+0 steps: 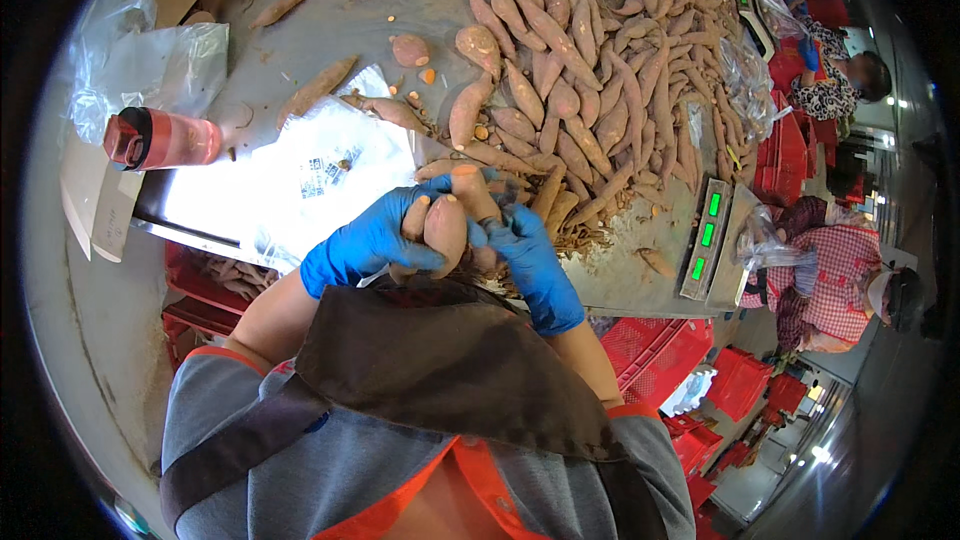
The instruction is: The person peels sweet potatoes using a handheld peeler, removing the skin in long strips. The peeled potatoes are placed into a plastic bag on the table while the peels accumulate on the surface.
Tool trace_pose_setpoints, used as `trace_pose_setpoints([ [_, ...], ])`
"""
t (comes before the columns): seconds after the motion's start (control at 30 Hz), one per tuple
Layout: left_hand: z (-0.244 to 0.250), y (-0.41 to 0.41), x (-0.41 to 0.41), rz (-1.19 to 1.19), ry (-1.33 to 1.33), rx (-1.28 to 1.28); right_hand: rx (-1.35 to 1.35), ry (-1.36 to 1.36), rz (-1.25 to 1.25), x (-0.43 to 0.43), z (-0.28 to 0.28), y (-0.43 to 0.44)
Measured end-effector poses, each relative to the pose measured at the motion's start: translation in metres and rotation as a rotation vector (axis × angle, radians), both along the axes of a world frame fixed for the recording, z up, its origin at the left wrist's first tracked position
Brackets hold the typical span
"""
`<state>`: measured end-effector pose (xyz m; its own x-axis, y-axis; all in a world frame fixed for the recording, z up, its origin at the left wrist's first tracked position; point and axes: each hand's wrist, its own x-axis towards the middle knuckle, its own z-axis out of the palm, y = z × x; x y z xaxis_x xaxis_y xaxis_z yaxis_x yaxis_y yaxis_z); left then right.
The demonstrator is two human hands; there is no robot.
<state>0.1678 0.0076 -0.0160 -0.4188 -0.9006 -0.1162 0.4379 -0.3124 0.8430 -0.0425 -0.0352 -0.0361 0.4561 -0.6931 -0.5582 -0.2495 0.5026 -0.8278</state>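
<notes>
Blue gloves cover both hands, which are close together at the table's near edge. My left hand [375,232] grips sweet potatoes [445,234], at least two of them, one with a small cut orange tip. Against the fingers of my right hand [525,247] leans another sweet potato [474,195], whose cut orange end points up; a blur hides what else those fingers touch. Just beyond my left hand lie white plastic bags [337,157] with printing. A large heap of sweet potatoes [570,90] spreads past my right hand, with small orange cut pieces [427,76] beside it.
A pink bottle [184,140] and clear plastic bags [161,64] are at the left. Digital scales [705,240] stand at the right. Red crates [652,360] are beside and below the table [630,292]. Two people [832,277] are farther right.
</notes>
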Motion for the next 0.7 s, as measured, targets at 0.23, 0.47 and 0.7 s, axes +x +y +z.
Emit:
trace_pose_setpoints([
  [0.23, -0.009, 0.002, 0.011, 0.132, 0.148, 0.168, -0.211, 0.059, -0.476, -0.061, -0.028, 0.001],
  [0.47, -0.032, 0.016, 0.02, 0.189, 0.345, 0.329, -0.235, 0.41, -0.914, -0.179, -0.043, -0.031],
  [0.7, -0.035, 0.035, 0.014, 0.304, 0.357, 0.347, -0.753, 0.538, -0.292, -0.15, -0.062, -0.098],
])
